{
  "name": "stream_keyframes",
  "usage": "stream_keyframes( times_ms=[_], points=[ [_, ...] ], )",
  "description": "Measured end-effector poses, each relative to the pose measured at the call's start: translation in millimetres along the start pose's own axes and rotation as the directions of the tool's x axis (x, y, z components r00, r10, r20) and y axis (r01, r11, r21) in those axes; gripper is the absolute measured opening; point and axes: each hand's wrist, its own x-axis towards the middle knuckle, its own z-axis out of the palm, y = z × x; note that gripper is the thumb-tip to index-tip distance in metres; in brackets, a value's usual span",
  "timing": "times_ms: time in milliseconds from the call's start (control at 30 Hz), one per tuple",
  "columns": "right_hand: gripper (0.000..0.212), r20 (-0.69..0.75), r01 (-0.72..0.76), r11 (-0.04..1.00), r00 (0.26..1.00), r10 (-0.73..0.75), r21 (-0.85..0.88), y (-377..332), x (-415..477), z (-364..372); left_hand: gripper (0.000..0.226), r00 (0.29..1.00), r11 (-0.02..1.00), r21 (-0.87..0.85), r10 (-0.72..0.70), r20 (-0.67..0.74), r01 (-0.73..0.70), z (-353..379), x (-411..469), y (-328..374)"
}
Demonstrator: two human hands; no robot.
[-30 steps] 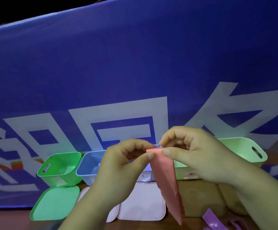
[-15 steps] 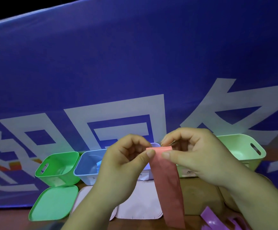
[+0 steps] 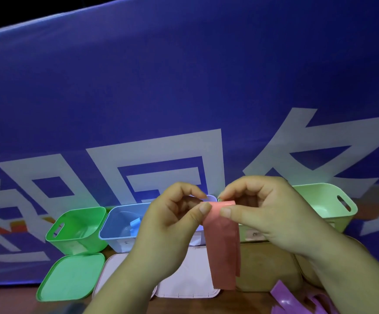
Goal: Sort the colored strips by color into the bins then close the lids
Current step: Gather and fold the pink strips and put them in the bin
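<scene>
Fingers (image 3: 204, 208) on pink strip (image 3: 223, 250); labels (image 3: 255, 234) unreadable

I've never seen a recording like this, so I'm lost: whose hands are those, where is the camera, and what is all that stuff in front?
There is no machine here. These are a person's two bare hands, filmed by one wide-angle camera worn on the head, looking forward and down. The left hand and right hand both pinch the top of a pink strip, which hangs down between them. Behind it stand open bins: a green bin, a blue bin with a blue strip inside, and a pale green bin on the right. Lids lie in front: a green lid, white lids and a tan lid. Purple strips lie at the lower right. A blue banner fills the background.
</scene>
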Motion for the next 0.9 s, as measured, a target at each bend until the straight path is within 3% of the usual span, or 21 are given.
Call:
stream_keyframes(
  times_ms=[300,467,767,900],
  points=[
    [0.017,-0.066,-0.014,1.000,0.998,0.015,0.013,-4.3,-6.5,6.9,0.019,0.997,0.992,0.095,0.081,0.008,-0.081,-3.7,-6.4,4.7],
    [0.015,-0.077,-0.019,0.999,0.997,0.023,0.051,-8.3,-11.1,9.7,0.010,0.999,0.998,0.019,0.051,0.014,-0.052,-7.3,-11.3,4.4],
    [0.016,-0.103,-0.074,0.983,0.990,0.093,0.168,-16.3,-19.7,11.7,0.029,0.997,0.995,0.073,0.066,0.032,-0.068,-10.5,-17.3,5.4],
    [0.012,-0.086,-0.099,0.975,0.989,0.118,0.200,-21.5,-23.1,12.5,0.024,0.999,0.995,0.085,0.041,0.023,-0.043,-8.9,-20.4,8.7]
  ],
)
